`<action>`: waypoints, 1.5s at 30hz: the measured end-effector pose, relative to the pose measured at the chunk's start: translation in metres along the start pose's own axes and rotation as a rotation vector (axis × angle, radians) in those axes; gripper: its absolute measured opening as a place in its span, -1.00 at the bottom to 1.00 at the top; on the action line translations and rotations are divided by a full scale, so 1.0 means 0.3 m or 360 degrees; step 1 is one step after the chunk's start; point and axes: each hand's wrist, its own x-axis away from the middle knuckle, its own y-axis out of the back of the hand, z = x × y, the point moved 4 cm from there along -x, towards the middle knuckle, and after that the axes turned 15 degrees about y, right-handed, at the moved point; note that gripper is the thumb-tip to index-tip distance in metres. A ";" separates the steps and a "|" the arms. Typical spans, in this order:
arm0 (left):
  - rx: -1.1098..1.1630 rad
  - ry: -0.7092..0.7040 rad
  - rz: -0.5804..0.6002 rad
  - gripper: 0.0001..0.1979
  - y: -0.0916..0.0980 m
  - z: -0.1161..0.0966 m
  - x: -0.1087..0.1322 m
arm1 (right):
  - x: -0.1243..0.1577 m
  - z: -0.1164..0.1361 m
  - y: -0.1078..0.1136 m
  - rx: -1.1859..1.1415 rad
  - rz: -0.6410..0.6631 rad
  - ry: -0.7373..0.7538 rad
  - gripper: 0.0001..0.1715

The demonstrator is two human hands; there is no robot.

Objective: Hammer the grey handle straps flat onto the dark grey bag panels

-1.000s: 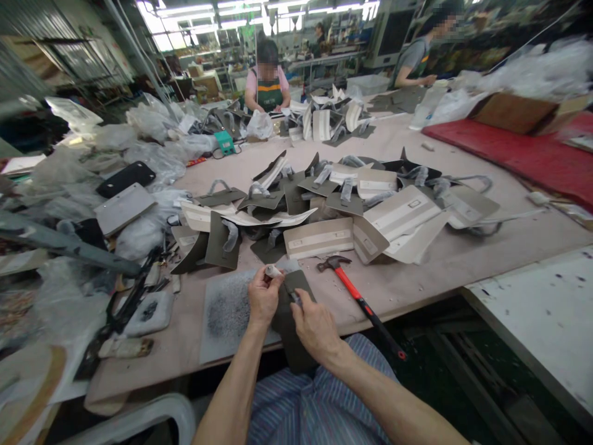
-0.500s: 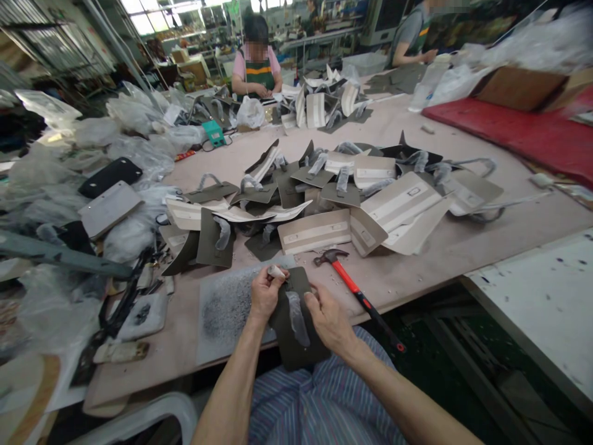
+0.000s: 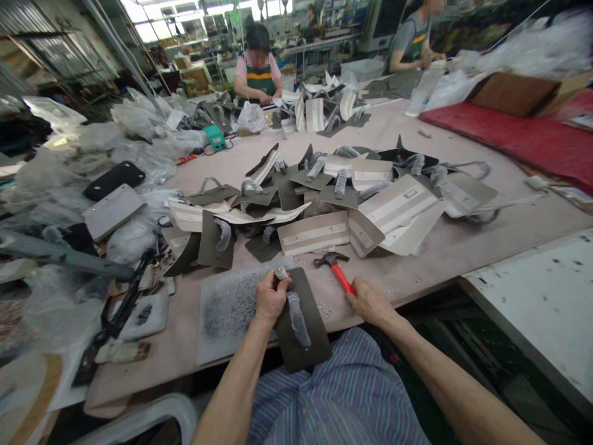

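Observation:
In my left hand (image 3: pixel 271 296) is a short whitish cylindrical tool (image 3: pixel 280 272), held upright over the upper end of a dark olive panel (image 3: pixel 309 315). A handle wrapped in clear plastic (image 3: pixel 299 318) runs along the middle of that panel. The panel lies partly on a speckled grey board (image 3: pixel 227 309) and juts over the table edge toward my lap. My right hand (image 3: pixel 370 301) is closed around the red handle of a claw hammer (image 3: pixel 341 275), whose head rests on the table. My left fingers hide the tool's lower end.
A heap of olive and cream panels (image 3: pixel 315 232) with wrapped handles spreads beyond my hands. Plastic bags (image 3: pixel 134 148) crowd the left side. A red slab (image 3: pixel 504 139) lies at the right. Across the table sits a person (image 3: pixel 258 77); another person (image 3: pixel 412 46) is farther right.
My right hand has let go of the panel and moved right onto the hammer's handle. The whitish tool in my left hand has tipped from slanted to upright.

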 end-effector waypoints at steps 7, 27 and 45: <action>-0.0179 -0.0185 0.0045 -0.86 -0.004 -0.026 0.023 | 0.068 0.186 -0.010 -0.0607 0.0073 0.0111 -0.74; -0.0172 -0.0191 0.0131 -0.82 -0.012 0.000 0.023 | 0.124 0.365 0.054 0.0878 -0.0120 0.1237 -0.64; -0.0006 -0.0058 0.0060 -0.90 0.003 -0.047 0.062 | 0.113 0.227 -0.234 0.0474 -0.0063 0.1168 -0.41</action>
